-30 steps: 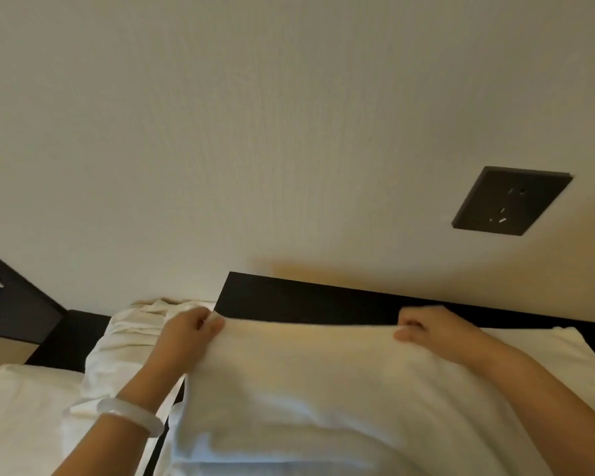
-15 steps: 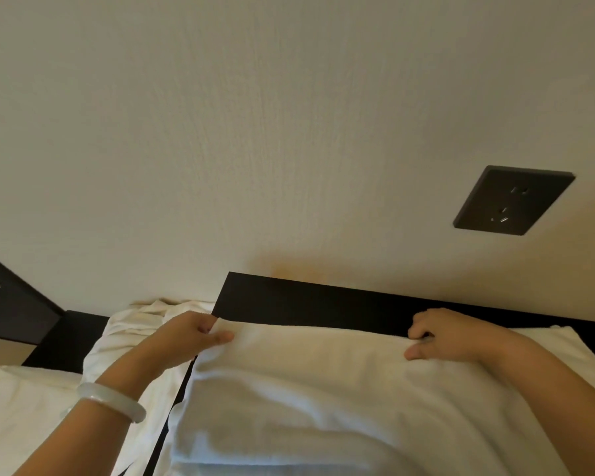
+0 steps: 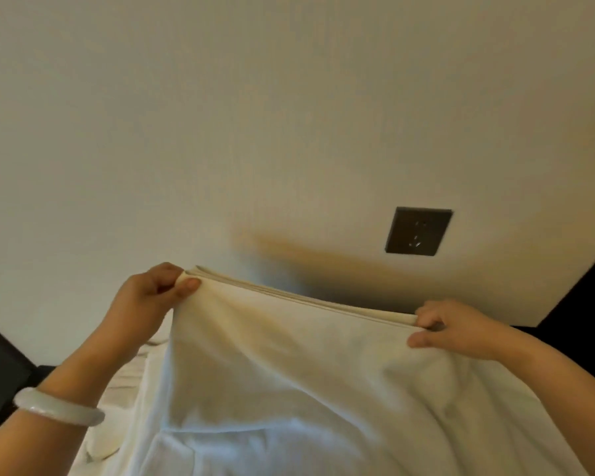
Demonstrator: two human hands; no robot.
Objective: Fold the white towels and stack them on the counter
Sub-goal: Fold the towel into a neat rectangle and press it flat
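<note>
The person holds a white towel [image 3: 289,379] up in front of a pale wall [image 3: 220,115], gripping it by its top edge. That edge shows several stacked layers and runs at a slant, higher at its 9 o'clock end than at its 3 o'clock end.

The left hand [image 3: 148,300] takes the 9 o'clock corner. Its fingers [image 3: 188,286] are curled in tight, with the thumb pressed against the front of the cloth. The right hand [image 3: 461,328] takes the 3 o'clock corner in the same way, pinching the layered edge between thumb and curled fingers. The two hands are well apart, and the edge is stretched fairly straight between them.

Below the hands the towel hangs in soft folds and fills the view toward 6 o'clock, so where its lower part rests cannot be told.

A pale bangle [image 3: 59,407] sits on the left wrist. A crumpled white cloth [image 3: 128,383] lies just beside the towel at 8 o'clock. A dark wall socket [image 3: 418,231] is on the wall at 1 o'clock from the towel's edge, and a piece of the dark counter [image 3: 584,297] shows at 3 o'clock.
</note>
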